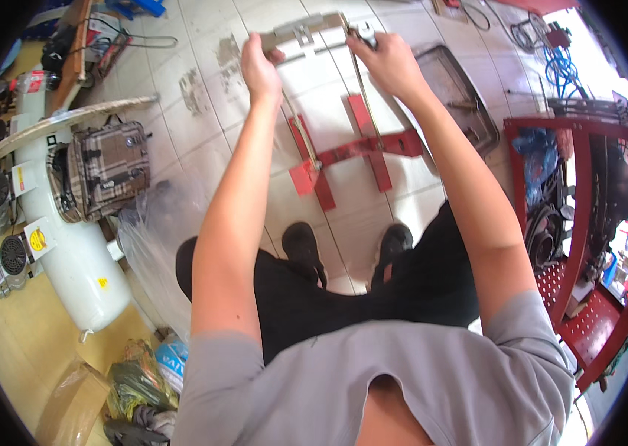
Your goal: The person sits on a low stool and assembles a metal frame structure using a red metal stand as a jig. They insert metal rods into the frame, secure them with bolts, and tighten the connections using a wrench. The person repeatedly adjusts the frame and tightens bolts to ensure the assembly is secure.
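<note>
Both my arms reach forward over my legs. My left hand (260, 68) grips the left end of a grey metal bar (306, 33) held out in front of me. My right hand (386, 61) is closed on the bar's right end, where a small shiny metal tool (365, 31) pokes out above the fingers. Thin rods (299, 126) run down from the bar toward a red metal cross-shaped stand (358, 149) standing on the tiled floor just beyond my black shoes (303, 249).
A white air compressor tank (80, 260) and a plaid bag (102, 171) lie at left, with crumpled clear plastic (154, 230) beside them. A red metal rack (589, 253) of parts stands at right. A dark metal tray (459, 93) lies on the floor beyond.
</note>
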`<state>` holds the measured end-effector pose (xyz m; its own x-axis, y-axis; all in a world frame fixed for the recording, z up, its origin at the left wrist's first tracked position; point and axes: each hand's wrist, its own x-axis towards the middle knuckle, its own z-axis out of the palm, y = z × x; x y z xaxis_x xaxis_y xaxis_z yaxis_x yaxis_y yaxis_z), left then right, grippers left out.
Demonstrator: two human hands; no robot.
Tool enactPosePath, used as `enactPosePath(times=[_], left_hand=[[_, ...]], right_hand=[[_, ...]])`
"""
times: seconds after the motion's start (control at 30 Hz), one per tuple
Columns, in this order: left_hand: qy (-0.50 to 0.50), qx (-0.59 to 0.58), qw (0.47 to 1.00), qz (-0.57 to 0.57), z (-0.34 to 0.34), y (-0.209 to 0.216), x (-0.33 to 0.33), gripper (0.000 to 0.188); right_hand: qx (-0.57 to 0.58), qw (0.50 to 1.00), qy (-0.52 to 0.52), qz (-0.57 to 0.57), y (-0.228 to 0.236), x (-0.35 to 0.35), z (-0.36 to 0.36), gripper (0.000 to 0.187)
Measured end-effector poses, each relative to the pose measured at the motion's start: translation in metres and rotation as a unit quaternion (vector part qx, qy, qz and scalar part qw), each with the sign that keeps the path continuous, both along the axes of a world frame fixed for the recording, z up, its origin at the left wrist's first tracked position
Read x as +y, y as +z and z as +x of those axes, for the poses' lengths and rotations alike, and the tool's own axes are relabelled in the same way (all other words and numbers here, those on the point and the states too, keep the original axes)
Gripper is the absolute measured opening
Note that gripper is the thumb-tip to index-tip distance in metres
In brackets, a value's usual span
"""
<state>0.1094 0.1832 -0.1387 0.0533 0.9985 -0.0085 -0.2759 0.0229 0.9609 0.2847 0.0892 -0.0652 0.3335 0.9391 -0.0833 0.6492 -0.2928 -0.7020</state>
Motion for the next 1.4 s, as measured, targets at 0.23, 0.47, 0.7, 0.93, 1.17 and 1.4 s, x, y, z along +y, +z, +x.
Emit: enactPosePath(times=[0.23, 0.47, 0.7, 0.93, 1.17, 1.4], left_hand=[[-0.099, 0.049, 0.994, 0.005, 0.0, 0.004, 0.014, 0.033], [-0.116, 0.354, 0.924, -0.082, -0.049, 0.067, -0.016, 0.064], [-0.203, 0.172, 0.959, -0.097, -0.078, 0.053, -0.158, 0.049], [0.024, -0.021, 0.94, -0.339, -0.098, 0.016, -0.103, 0.064], [-0.201, 0.034, 0.953, -0.225, -0.036, -0.027, -0.05, 0.062], [-0.172, 0.14, 0.962, -0.161, -0.015, -0.047, -0.055, 0.038]], right_hand=[[-0.037, 0.997, 0.033, 0.065, 0.0, -0.007, 0.004, 0.039], [0.104, 0.993, -0.046, 0.026, 0.016, -0.054, 0.06, 0.047], [0.26, 0.964, -0.027, 0.036, 0.0, -0.116, 0.005, 0.032], [0.227, 0.969, -0.067, -0.07, -0.022, -0.089, 0.029, 0.04], [0.142, 0.986, -0.001, -0.091, -0.101, -0.039, 0.037, 0.068], [0.085, 0.994, -0.034, -0.052, -0.092, -0.025, 0.0, 0.037]])
